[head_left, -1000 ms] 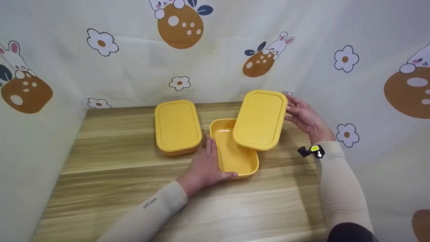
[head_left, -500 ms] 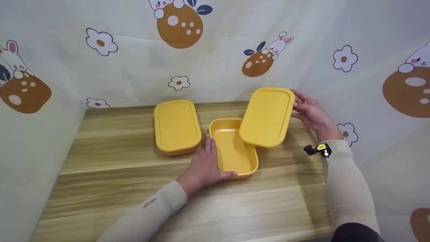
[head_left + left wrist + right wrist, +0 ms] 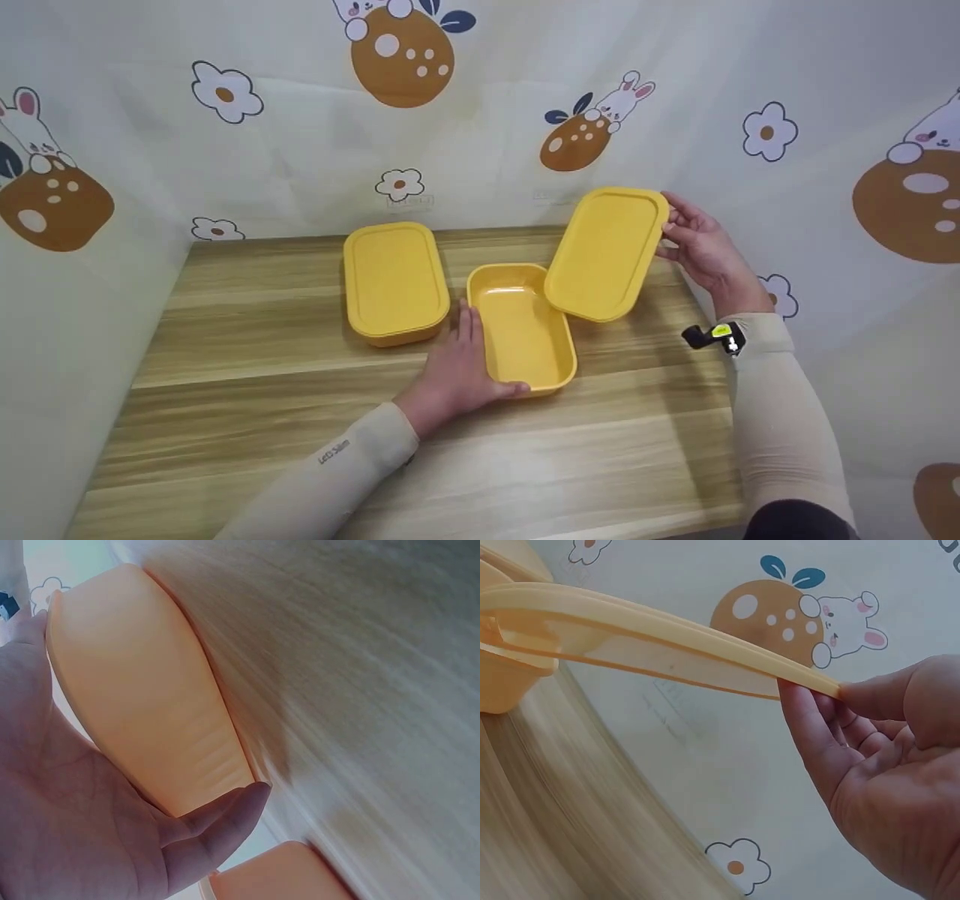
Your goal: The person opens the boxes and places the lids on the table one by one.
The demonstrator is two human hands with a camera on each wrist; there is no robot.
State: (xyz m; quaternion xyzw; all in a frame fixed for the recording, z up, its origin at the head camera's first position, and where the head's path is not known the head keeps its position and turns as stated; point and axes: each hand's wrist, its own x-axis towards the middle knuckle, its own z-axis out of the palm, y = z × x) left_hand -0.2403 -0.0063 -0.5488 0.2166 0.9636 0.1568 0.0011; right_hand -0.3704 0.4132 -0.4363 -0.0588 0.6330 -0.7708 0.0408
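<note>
My left hand [image 3: 451,377], spread along the uncovered box [image 3: 525,341] on the tabletop [image 3: 592,465], should brace it; my right hand [image 3: 709,255] pinches the lid [image 3: 607,255] near its rim, so I'd move gently.

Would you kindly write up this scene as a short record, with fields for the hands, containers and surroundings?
Left hand: touches the open box, thumb at its near end, fingers along its left side
Right hand: pinches the loose lid by its edge
Loose lid: yellow, overlaps the open box's right rim in the head view
Open box: yellow, no contents visible
Closed box: yellow, lidded, left of the open box
Table: wood-grain
Backdrop: rabbit and flower prints
</note>
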